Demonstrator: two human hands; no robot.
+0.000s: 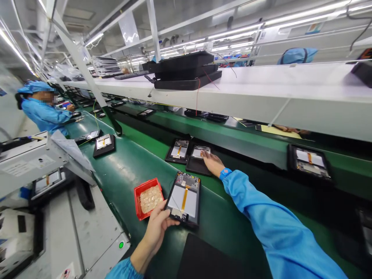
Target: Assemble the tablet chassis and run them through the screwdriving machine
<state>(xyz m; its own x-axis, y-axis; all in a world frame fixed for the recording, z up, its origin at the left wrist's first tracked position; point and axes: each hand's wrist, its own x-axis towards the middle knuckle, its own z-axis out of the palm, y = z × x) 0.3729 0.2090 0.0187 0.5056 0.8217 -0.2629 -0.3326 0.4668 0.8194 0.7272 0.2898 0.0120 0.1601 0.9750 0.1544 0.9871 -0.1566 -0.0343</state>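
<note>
My left hand (158, 226) grips the lower left corner of an opened tablet (182, 199), tilted above the green bench. Its pale battery, orange ribbon cable and circuit board are exposed. My right hand (213, 163) stretches to a second opened tablet (201, 150) in a black tray (197, 166) on the conveyor. Its bent fingers are closed at that tablet's right side; the thumb is hidden. Beside it lies another opened tablet (179, 150) in its own tray. A red bin (139, 211) of small beige pieces stands just left of my left hand.
A black mat (203, 259) lies nearest me on the bench (122, 174). A grey machine (87, 228) stands at left. Further trayed tablets (104, 142) (310, 162) lie left and right. Above runs a white shelf (261, 85) bearing black boxes (186, 71). A co-worker (43, 108) sits far left.
</note>
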